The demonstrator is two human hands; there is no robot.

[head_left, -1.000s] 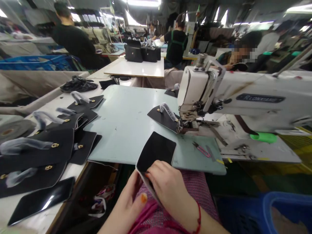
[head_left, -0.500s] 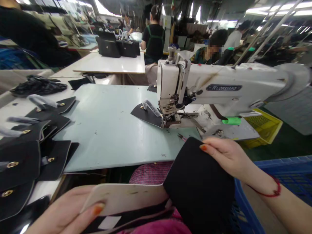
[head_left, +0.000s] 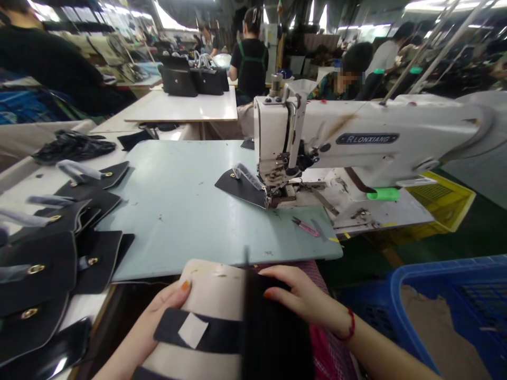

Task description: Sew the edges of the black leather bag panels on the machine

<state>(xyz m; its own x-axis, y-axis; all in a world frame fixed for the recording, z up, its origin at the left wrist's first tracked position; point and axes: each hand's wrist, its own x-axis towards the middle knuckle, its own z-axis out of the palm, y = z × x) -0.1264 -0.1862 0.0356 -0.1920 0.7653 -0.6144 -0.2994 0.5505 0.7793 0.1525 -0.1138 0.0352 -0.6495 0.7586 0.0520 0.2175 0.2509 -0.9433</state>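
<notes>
My left hand (head_left: 168,303) grips the edge of a bag panel whose beige inner side (head_left: 216,290) faces me, thumb on top. A black strip with a white paper patch (head_left: 193,331) crosses that side. My right hand (head_left: 303,295) is closed on a black panel (head_left: 277,338), held nearly upright over my lap; its edge is blurred. Whether the two panels are one folded piece I cannot tell. Ahead, a black bag piece (head_left: 237,189) with a plastic-wrapped handle lies under the foot of a sewing machine (head_left: 336,132). Small pink-handled thread snips (head_left: 307,227) rest near the table's front edge.
Several black bag pieces (head_left: 95,258) with wrapped handles and gold rings overlap left of the pale-blue tabletop (head_left: 178,211). A blue crate (head_left: 400,285) stands at lower right, a yellow crate (head_left: 455,200) behind the machine. Finished-looking black bags (head_left: 178,79) and people are farther back.
My right hand has moved left and down, swinging the black panel toward the beige one. My left hand has come up and right, tilting the beige side into view. The snips are now uncovered.
</notes>
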